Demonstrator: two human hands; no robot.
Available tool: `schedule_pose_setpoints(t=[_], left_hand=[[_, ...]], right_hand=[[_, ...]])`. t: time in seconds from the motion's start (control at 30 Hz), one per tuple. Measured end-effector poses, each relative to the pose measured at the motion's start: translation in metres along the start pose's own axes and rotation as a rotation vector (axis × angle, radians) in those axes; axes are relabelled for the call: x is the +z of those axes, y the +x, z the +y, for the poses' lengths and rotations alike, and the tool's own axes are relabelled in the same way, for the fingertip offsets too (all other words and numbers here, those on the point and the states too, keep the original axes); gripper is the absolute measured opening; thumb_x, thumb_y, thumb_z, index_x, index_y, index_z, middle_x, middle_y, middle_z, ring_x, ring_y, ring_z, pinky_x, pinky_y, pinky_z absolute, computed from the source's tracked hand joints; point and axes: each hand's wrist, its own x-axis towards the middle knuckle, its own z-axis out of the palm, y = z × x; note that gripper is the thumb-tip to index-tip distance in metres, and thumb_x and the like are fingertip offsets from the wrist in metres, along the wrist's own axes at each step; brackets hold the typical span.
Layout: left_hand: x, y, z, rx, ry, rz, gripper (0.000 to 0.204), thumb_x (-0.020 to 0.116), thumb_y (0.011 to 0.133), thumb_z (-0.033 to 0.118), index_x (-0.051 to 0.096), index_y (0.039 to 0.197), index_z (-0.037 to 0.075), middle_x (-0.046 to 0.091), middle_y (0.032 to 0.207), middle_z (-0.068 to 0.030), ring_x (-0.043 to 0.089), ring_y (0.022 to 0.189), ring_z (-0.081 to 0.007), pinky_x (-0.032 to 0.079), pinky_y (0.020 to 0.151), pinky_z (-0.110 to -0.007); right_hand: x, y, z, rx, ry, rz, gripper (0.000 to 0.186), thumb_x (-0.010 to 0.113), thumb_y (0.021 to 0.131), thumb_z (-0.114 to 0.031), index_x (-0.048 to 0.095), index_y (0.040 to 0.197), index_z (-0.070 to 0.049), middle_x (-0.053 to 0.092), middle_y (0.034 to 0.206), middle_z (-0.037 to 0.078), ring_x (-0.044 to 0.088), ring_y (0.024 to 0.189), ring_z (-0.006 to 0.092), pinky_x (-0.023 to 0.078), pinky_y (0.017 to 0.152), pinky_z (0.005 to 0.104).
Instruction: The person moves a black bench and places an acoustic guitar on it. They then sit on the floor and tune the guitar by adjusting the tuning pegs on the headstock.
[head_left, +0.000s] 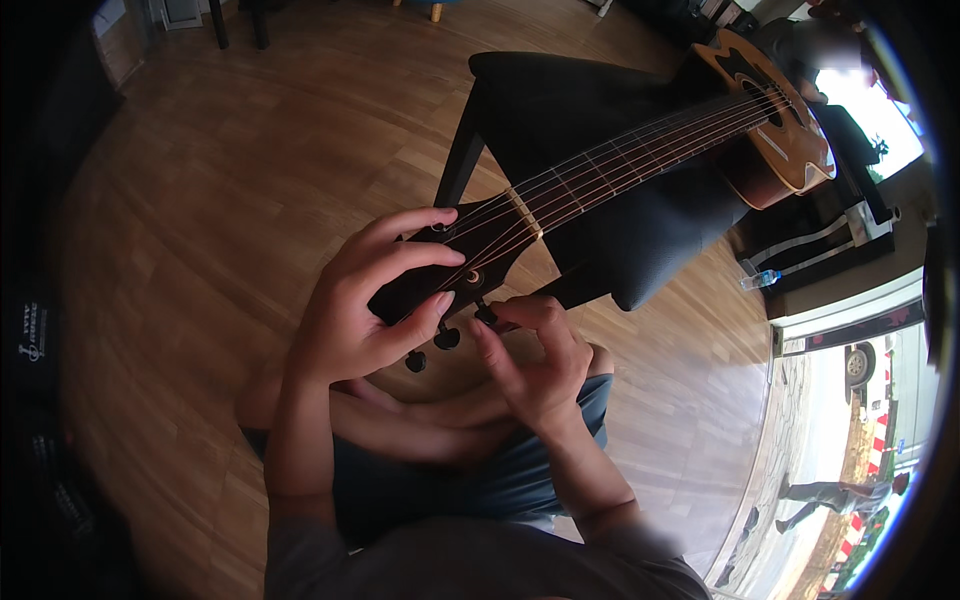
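An acoustic guitar (793, 145) with a light brown top lies face up across a black padded bench (590, 110), its neck pointing toward me. The dark headstock (468, 248) reaches past the bench edge. My left hand (365, 285) curls over the end of the headstock, its fingers and thumb bent onto the face near the string posts. Thumb and forefinger of my right hand (545, 365) pinch a black tuning peg (485, 313) on the near side. Two more tuning pegs, one of them a black knob (416, 361), stick out beside it. Strings run from the posts over the pale nut (524, 213).
I sit cross-legged on a wooden floor (230, 190). A plastic bottle (762, 280) stands at right, by a black object with pale straps. Beyond the glass at far right are a walking person (845, 495) and a vehicle wheel (858, 365). Dark furniture legs (218, 25) show at the back left.
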Motion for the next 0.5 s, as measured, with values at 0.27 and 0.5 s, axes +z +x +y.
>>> schedule_pose_setpoints(t=[0.27, 0.5], left_hand=[[0.000, 0.000, 0.002, -0.011, 0.005, 0.004, 0.031, 0.075, 0.084, 0.004, 0.073, 0.115, 0.004, 0.063, 0.138, -0.0184, 0.064, 0.126, -0.0316, 0.052, 0.103, -0.039], [-0.001, -0.001, 0.000, -0.017, 0.006, 0.004, 0.031, 0.076, 0.084, 0.004, 0.073, 0.114, 0.004, 0.063, 0.139, -0.0176, 0.064, 0.126, -0.0307, 0.052, 0.103, -0.038]], right_hand=[[0.004, -0.009, -0.002, 0.329, 0.334, -0.021, 0.023, 0.076, 0.098, -0.019, 0.067, 0.100, 0.002, 0.073, 0.087, 0.009, 0.071, 0.078, 0.0147, 0.056, 0.074, 0.0271], [0.004, -0.003, -0.003, 0.152, 0.098, -0.009, 0.022, 0.081, 0.094, -0.017, 0.068, 0.100, 0.001, 0.072, 0.083, 0.009, 0.070, 0.074, 0.0140, 0.055, 0.071, 0.0259]])
